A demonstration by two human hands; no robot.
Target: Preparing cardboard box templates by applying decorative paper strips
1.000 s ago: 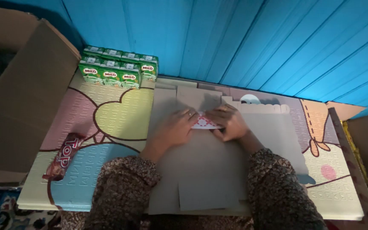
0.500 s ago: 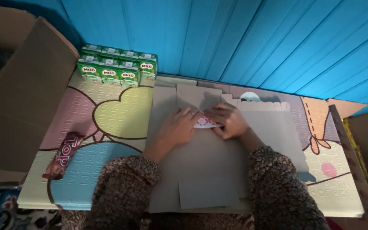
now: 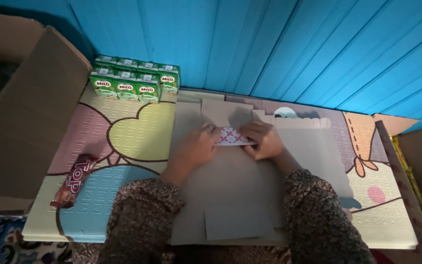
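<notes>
left hand point(image 3: 197, 146) | fingers pressed flat on small white card with red crosses point(image 3: 231, 137) | right hand point(image 3: 264, 140) pinching its right end | flat grey cardboard point(image 3: 240, 195) underneath, toward mat's point(image 3: 123, 142) far edge

Green drink cartons point(image 3: 135, 80) by blue wall; red snack wrapper point(image 3: 73, 180) on mat's left.

One head-worn camera, looking steeply down.
You see your forearms close at the frame's bottom, the foam mat point(image 3: 133, 132) mid-frame, the blue wall point(image 3: 269, 44) across the top.
</notes>
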